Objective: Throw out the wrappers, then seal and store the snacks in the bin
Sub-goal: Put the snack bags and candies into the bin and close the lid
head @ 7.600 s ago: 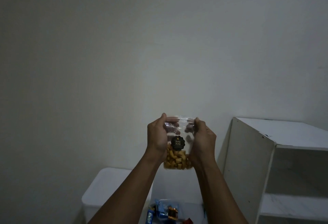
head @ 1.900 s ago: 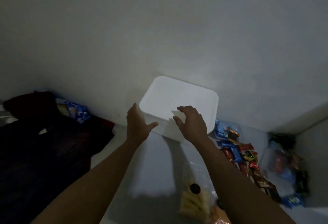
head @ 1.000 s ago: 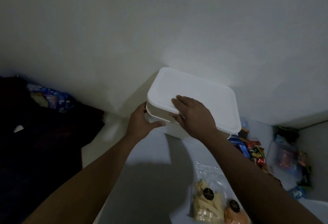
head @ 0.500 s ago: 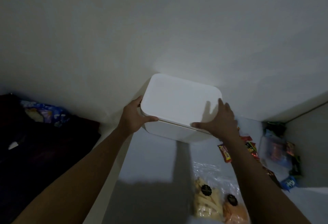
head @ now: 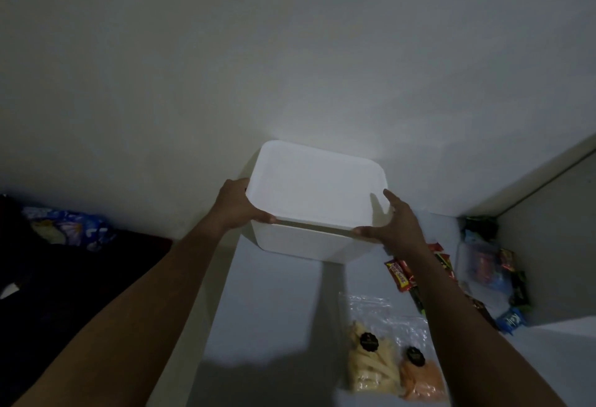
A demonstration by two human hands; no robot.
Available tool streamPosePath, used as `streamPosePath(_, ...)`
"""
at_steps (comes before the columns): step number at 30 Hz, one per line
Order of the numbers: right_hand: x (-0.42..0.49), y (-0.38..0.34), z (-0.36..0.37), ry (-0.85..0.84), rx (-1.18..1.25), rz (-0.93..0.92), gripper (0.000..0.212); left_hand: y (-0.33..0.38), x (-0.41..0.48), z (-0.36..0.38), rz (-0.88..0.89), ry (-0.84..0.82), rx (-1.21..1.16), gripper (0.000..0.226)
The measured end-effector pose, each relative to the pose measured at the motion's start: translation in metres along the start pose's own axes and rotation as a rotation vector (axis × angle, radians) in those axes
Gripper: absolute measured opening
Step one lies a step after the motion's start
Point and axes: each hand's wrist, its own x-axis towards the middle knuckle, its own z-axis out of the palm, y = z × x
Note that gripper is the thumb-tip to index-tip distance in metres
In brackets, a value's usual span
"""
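A white bin (head: 309, 245) stands on the bench (head: 274, 310) against the wall (head: 290, 51), just past the picture's centre towards 6 o'clock. Its lid (head: 316, 187) lies on top, with a thin dark seam showing along the front edge.

The left hand (head: 237, 210) grips the lid at its 9 o'clock side. The thumb lies on the front corner and the other fingers curl round the edge, mostly out of sight. The right hand (head: 396, 222) holds the corner at the lid's 4 o'clock, thumb along the front edge and fingers (head: 392, 197) up the right side.

At 5 o'clock of the bin, near the bottom of the picture, two clear snack bags lie touching. One holds pale sticks (head: 371, 364) and the other orange pieces (head: 419, 377). At 3 to 4 o'clock of the bin, small coloured packets are scattered, among them a red one (head: 400, 277) and a blue one (head: 512, 321), around a clear box (head: 480, 264).

At 9 o'clock, off the bench, lies a dark cloth (head: 64, 277) with a blue patterned packet (head: 67, 227) at its far edge.
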Motion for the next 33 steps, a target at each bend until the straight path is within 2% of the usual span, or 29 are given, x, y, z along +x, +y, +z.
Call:
streamPosePath(4, -0.009, -0.005, 0.001, 0.042, 0.035, 0.002, 0.11, 0.005, -0.003, -0.005, 0.055, 0.031, 0.029, 0.101)
streamPosePath(7, -0.015, -0.01, -0.001, 0.102, 0.014, -0.055, 0.109, 0.004, -0.006, -0.008, 0.075, 0.045, 0.047, 0.104)
streamPosePath(13, -0.027, -0.026, -0.006, 0.204, -0.04, -0.102, 0.12, 0.005, -0.014, -0.01, 0.188, 0.159, -0.005, 0.125)
streamPosePath(15, -0.035, -0.031, -0.005, 0.225, -0.036, -0.127, 0.118, 0.004, -0.025, -0.01, 0.218, 0.213, -0.024, 0.137)
streamPosePath(19, -0.064, -0.03, 0.012, 0.25, -0.04, -0.156, 0.111, -0.014, -0.064, -0.01, 0.265, 0.327, -0.046, 0.126)
streamPosePath(22, -0.102, -0.019, 0.037, 0.282, -0.036, -0.25, 0.107, -0.049, -0.107, 0.002, 0.294, 0.397, -0.056, 0.124)
streamPosePath(25, -0.143, 0.004, 0.07, 0.28, -0.065, -0.31, 0.105, -0.088, -0.153, 0.021, 0.289, 0.458, 0.042, 0.118)
streamPosePath(27, -0.171, 0.022, 0.089, 0.235, -0.047, -0.297, 0.108, -0.12, -0.176, 0.03, 0.285, 0.399, 0.09, 0.116)
streamPosePath(30, -0.213, 0.048, 0.118, 0.15, -0.073, -0.246, 0.109, -0.151, -0.216, 0.036, 0.102, 0.276, 0.047, 0.125)
streamPosePath(33, -0.248, 0.069, 0.145, 0.043, -0.106, -0.154, 0.109, -0.176, -0.257, 0.04, -0.027, 0.151, 0.114, 0.129)
